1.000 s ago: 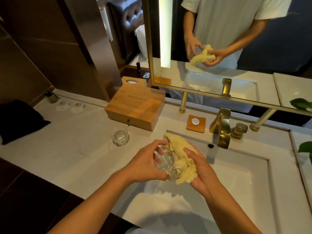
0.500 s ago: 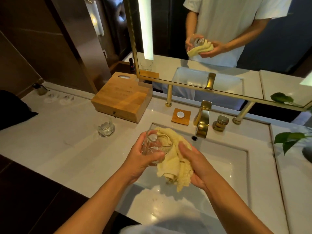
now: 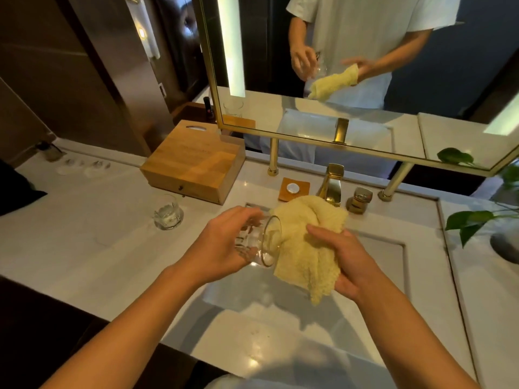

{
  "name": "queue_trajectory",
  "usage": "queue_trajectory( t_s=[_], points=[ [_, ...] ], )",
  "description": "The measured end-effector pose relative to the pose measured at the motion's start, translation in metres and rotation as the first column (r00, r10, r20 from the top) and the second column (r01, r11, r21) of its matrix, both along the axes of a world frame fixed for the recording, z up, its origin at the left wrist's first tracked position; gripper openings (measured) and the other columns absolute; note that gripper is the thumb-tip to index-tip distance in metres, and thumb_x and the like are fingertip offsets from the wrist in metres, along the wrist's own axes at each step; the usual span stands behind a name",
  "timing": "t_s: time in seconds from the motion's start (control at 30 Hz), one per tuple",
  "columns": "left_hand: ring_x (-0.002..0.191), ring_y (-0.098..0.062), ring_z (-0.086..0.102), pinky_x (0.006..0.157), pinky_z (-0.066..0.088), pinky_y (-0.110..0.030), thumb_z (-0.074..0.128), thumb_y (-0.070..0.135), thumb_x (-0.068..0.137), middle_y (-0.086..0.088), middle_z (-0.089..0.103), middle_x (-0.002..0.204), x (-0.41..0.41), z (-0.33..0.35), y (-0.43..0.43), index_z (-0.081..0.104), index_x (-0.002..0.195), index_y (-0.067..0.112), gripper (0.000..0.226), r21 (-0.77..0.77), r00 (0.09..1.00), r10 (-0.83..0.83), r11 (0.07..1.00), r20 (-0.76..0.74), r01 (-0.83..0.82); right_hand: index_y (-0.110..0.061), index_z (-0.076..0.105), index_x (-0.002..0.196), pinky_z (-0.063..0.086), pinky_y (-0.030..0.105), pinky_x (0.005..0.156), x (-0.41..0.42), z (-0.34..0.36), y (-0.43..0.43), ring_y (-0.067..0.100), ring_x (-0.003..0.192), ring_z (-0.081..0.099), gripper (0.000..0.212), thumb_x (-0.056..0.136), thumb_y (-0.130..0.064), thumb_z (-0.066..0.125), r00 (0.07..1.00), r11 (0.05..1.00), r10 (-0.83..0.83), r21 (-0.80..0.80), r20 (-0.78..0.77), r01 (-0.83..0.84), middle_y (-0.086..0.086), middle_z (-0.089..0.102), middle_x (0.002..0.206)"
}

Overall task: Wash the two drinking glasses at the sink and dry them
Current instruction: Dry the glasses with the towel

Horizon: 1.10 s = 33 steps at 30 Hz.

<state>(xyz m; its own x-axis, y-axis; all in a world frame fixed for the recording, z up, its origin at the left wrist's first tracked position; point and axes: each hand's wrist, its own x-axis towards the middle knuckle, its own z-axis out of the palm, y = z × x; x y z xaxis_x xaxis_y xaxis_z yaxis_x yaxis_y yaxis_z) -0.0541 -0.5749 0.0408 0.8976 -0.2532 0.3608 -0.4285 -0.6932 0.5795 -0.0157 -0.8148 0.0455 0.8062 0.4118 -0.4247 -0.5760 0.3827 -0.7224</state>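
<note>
Yellow cloth (image 3: 306, 248) is going into the mouth of the glass (image 3: 258, 242) now. Half a second back the glass was more upright, with the cloth just bunched beside it. So the left hand (image 3: 222, 242) has tipped it onto its side over the sink (image 3: 379, 248), fingers wrapped round the body, rim facing right. The right hand (image 3: 348, 262) grips the cloth, with a bit tucked past the rim. Looks to me like it's onto drying the inside. The second glass (image 3: 168, 213) sits upright on the tabletop (image 3: 98, 234) left of the basin, near the wooden box (image 3: 193, 161). Can't tell if that one's dried yet, so maybe halfway-ish.
</note>
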Motion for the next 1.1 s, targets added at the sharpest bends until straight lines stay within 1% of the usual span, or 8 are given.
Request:
queue_trajectory(
  t_s=[0.1,0.23,0.43,0.53,0.63,0.8,0.97,1.1],
  points=[
    [0.111,-0.017,0.054,0.09,0.05,-0.032,0.081,0.012,0.076,0.005,0.058,0.127,0.014,0.009,0.003,0.051,0.136,0.023,0.068,0.315,0.991,0.107,0.946,-0.078,-0.077,-0.025,0.062,0.125,0.053,0.036,0.093,-0.007,0.004,0.015,0.015,0.105,0.068,0.029,0.096,-0.027,0.06,0.934,0.909,-0.029,-0.379,0.357,0.173,-0.002,0.072,0.114],
    [0.106,-0.025,0.048,0.073,0.053,-0.037,0.068,-0.002,0.08,0.002,0.051,0.127,0.024,0.017,0.001,0.041,0.138,0.023,0.069,0.74,0.974,0.217,0.665,-0.062,-0.101,-0.051,0.051,0.111,0.042,0.002,0.073,-0.012,0.002,0.025,-0.018,0.092,0.057,0.021,0.103,-0.033,0.047,0.823,0.784,0.146,-0.571,0.549,0.242,-0.03,0.056,0.107],
    [0.105,-0.027,0.049,0.065,0.043,-0.032,0.066,-0.005,0.079,-0.003,0.049,0.124,0.037,0.017,0.001,0.039,0.139,0.019,0.069,0.864,0.999,0.021,0.503,-0.047,0.031,-0.037,0.048,0.133,0.042,0.034,0.099,-0.004,-0.009,0.022,0.013,0.115,0.051,0.035,0.103,-0.048,0.034,0.927,0.785,0.191,-0.617,0.324,0.054,-0.009,0.053,0.126],
    [0.106,-0.023,0.053,0.079,0.054,-0.036,0.073,0.004,0.077,0.0,0.054,0.122,0.044,0.011,0.002,0.045,0.136,0.022,0.068,0.724,0.983,0.093,0.688,-0.161,0.053,-0.039,0.057,0.11,0.047,0.036,0.096,-0.008,-0.008,0.018,0.014,0.104,0.06,0.024,0.103,-0.048,0.036,0.951,0.799,0.122,-0.597,0.284,0.076,-0.003,0.062,0.119],
    [0.093,-0.011,0.061,0.078,0.055,-0.027,0.087,0.017,0.065,0.006,0.062,0.112,0.039,-0.001,-0.011,0.058,0.124,0.024,0.067,0.298,0.866,0.163,0.954,-0.473,-0.017,-0.031,0.049,0.138,0.046,0.038,0.104,-0.019,-0.01,0.024,0.016,0.114,0.058,0.041,0.102,-0.049,0.037,0.958,0.847,-0.045,-0.498,0.283,0.187,-0.005,0.059,0.127],
    [0.077,-0.011,0.069,0.065,0.054,-0.023,0.092,0.014,0.054,0.008,0.072,0.087,0.028,-0.012,-0.032,0.064,0.096,0.028,0.052,-0.116,0.744,0.032,0.983,-0.667,-0.146,-0.034,0.063,0.114,0.055,0.017,0.07,-0.042,-0.004,0.035,0.006,0.085,0.071,0.025,0.091,-0.044,0.062,0.876,0.857,0.143,-0.5,0.46,0.123,-0.008,0.074,0.098],
    [0.088,-0.031,0.072,0.077,0.061,-0.045,0.088,-0.002,0.058,-0.008,0.076,0.095,0.019,0.009,-0.019,0.07,0.102,0.014,0.051,-0.259,0.654,-0.166,0.965,-0.738,-0.047,-0.037,0.06,0.075,0.061,0.039,0.065,-0.024,0.046,0.012,0.018,0.072,0.067,0.017,0.075,-0.021,0.066,0.471,0.515,0.794,-0.836,0.384,-0.187,-0.003,0.066,0.079],
    [0.079,-0.014,0.071,0.071,0.057,-0.028,0.09,-0.003,0.056,-0.001,0.074,0.09,0.017,0.029,-0.016,0.068,0.1,0.009,0.051,-0.203,0.616,-0.266,0.964,-0.742,0.172,-0.016,0.061,0.089,0.056,0.04,0.072,-0.022,0.073,0.008,0.021,0.081,0.06,0.017,0.078,-0.018,0.073,0.109,0.311,0.95,-0.926,0.293,-0.216,0.004,0.061,0.09]
  ],
)
